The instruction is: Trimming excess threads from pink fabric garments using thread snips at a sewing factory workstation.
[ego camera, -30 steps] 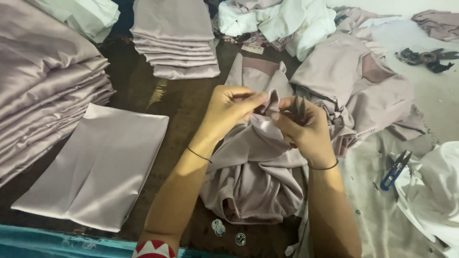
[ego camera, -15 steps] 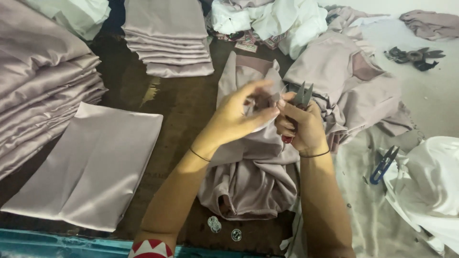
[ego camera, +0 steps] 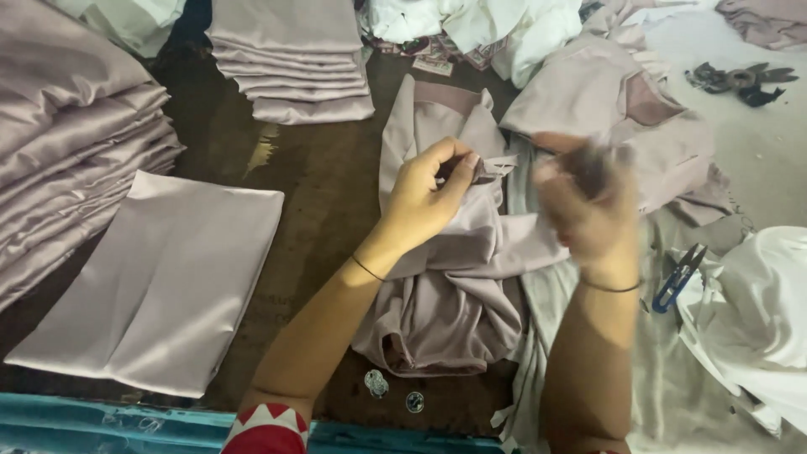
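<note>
Your left hand pinching mauve satin garment edge, garment bunched mid-table, your right hand raised just right of garment, blurred, grip can't tell, blue thread snips further right, folded satin stack above-left of garment.

My right hand: motion-blurred, its dark tool unreadable.
Folded stack: cut off at the left edge.
</note>
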